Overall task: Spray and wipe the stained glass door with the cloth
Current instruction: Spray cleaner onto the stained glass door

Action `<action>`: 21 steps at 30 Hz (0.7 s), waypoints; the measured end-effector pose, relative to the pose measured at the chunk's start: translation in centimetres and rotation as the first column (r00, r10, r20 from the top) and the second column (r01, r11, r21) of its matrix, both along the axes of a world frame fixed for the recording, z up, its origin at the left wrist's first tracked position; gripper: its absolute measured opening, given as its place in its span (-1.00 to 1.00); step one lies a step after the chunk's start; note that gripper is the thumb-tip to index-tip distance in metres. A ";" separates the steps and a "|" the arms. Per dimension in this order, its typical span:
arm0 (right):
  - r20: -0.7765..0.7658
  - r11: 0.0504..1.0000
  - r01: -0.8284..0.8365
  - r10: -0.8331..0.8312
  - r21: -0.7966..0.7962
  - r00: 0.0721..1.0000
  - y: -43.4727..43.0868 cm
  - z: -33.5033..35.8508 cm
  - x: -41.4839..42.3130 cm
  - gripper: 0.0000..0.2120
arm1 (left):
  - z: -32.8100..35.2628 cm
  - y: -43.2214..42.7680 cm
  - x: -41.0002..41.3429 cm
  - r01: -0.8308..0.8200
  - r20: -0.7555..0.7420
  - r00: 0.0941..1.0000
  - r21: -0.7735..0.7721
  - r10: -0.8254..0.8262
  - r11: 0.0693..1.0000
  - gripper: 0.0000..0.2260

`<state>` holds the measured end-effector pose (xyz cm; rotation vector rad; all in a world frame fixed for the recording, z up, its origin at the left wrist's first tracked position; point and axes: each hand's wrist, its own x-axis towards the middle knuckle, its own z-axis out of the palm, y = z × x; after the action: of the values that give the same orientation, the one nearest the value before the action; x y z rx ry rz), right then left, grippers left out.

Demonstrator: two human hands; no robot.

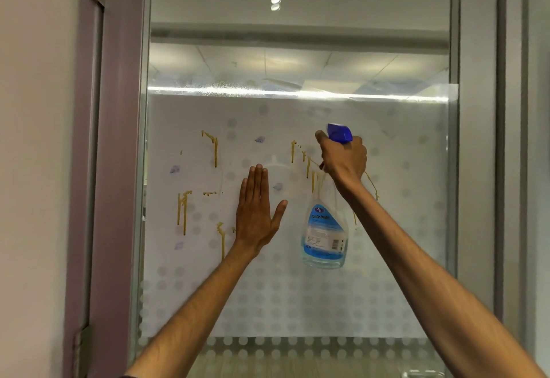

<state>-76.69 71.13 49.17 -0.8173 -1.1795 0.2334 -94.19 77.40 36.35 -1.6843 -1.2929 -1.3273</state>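
We face the glass door (297,288), whose frosted, dotted panel fills most of the view between a purple frame (116,169) on the left and grey frame (476,169) on the right. Yellow-brown drip stains (215,151) run down the frosted part in several places, with a few faint bluish smudges (260,139) among them. Our left hand (257,214) lies flat against the glass, fingers together and straight, thumb spread out to the side, holding nothing. Our right hand (345,160) is clamped round the neck of the spray bottle (324,234), just under its blue trigger head (339,133) (the forefinger looks raised by the nozzle, though we cannot tell whether it presses the trigger). The clear bottle hangs below the fist, close to the glass, with pale blue liquid in its lower part and a blue label facing us.
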 end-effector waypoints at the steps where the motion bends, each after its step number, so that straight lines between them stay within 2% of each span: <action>1: -0.003 1.000 0.012 -0.012 -0.010 1.000 -0.1 0.1 0.1 -0.69 | 0.0 -0.1 0.0 0.005 0.000 1.000 -0.004 -0.005 1.000 -0.28; 11: -0.061 0.997 0.041 -0.045 -0.059 0.997 -1.1 -0.3 1.7 -0.72 | 0.3 -0.9 0.2 0.011 -0.010 1.000 -0.044 -0.011 0.999 -0.23; 16: -0.036 0.994 0.030 -0.034 -0.101 0.999 -1.0 -1.8 2.7 -0.79 | 0.3 -1.6 0.3 0.034 -0.021 0.999 -0.057 -0.035 0.998 -0.24; 19: -0.048 0.991 0.020 -0.027 -0.136 0.998 -1.1 -2.7 3.3 -0.80 | 0.2 -2.3 0.0 0.071 -0.026 0.997 -0.017 -0.072 0.997 -0.29; 21: -0.046 0.987 0.020 -0.027 -0.157 0.999 -1.1 -3.4 3.7 -0.83 | -0.4 -2.8 -0.1 0.105 -0.081 0.992 0.036 -0.101 0.994 -0.36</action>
<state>-72.96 70.04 45.81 -0.9573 -1.1153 0.3280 -94.25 74.56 35.91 -1.7780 -1.1405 -1.3229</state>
